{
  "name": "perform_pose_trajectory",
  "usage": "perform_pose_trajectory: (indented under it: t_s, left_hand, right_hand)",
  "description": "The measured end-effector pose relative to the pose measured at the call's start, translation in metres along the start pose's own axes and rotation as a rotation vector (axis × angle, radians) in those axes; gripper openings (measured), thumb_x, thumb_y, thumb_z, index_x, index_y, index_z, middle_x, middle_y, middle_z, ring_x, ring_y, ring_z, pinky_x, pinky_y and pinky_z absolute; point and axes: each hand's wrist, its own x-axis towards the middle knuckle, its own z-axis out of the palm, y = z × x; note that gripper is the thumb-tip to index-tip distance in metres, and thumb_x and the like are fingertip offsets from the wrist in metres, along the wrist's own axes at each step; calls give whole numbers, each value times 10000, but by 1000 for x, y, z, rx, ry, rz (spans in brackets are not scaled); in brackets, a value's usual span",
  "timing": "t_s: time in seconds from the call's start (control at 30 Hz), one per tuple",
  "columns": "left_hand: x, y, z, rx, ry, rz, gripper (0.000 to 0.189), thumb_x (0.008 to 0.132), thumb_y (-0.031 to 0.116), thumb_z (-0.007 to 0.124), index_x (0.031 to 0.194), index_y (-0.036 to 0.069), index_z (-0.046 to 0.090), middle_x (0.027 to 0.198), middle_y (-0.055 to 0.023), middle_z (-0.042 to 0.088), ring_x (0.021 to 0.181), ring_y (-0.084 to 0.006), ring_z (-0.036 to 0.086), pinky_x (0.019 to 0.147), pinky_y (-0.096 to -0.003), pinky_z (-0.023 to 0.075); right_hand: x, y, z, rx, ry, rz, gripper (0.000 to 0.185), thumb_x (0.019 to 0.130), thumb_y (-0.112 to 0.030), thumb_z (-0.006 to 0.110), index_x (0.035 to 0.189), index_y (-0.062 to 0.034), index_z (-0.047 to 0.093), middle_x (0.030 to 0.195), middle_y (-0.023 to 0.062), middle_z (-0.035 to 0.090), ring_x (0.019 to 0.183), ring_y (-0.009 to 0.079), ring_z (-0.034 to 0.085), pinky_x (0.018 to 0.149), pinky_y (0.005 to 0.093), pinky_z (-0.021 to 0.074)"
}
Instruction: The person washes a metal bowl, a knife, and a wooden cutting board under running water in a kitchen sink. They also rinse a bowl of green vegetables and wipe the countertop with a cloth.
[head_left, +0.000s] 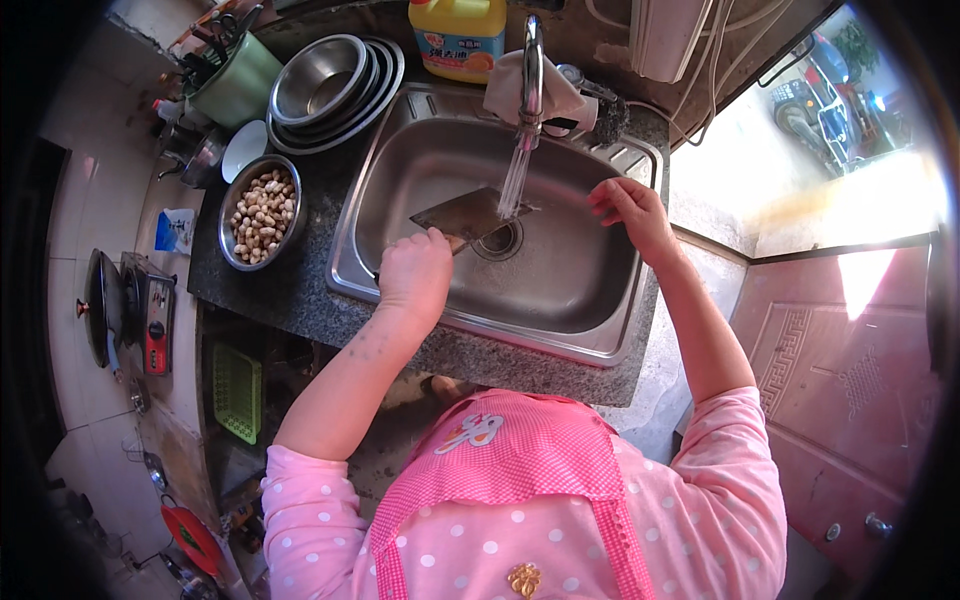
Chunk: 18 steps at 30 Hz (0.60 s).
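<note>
A cleaver (469, 213) with a broad dark blade is held by its handle in my left hand (417, 273), over the left half of a stainless steel sink (574, 300). Water runs from the chrome faucet (532, 82) in a stream that meets the blade near its right end. The drain (500, 241) shows just below the blade. Raised over the sink's right side, my right hand (628, 213) has bent fingers and nothing visible in it; its palm side is partly hidden.
Left of the sink stand a steel bowl (294, 187) of unshelled peanuts, stacked steel basins (352, 120) and a white bowl (244, 151). A yellow detergent jug (459, 37) and a cloth (506, 86) sit behind. Further left is a portable gas stove (155, 322).
</note>
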Motion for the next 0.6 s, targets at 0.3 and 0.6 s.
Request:
perform_pose_trajectory:
  t_s: [0.3, 0.6]
  left_hand:
    - [-11, -3, 3, 85, 82, -30, 74, 787, 128, 546, 812, 77, 593, 702, -54, 627, 654, -198, 640, 551, -307, 509]
    - [45, 46, 0, -62, -43, 40, 86, 754, 108, 570, 835, 79, 561, 750, -67, 626, 733, -228, 642, 621, -326, 511]
  right_hand:
    - [10, -7, 1, -25, -27, -18, 302, 944, -274, 466, 912, -13, 615, 838, 34, 620, 766, 106, 579, 669, 251, 473]
    - [64, -31, -8, -157, 96, -270, 321, 882, -226, 551, 1144, -41, 540, 1055, 65, 604, 955, 199, 558, 824, 308, 451]
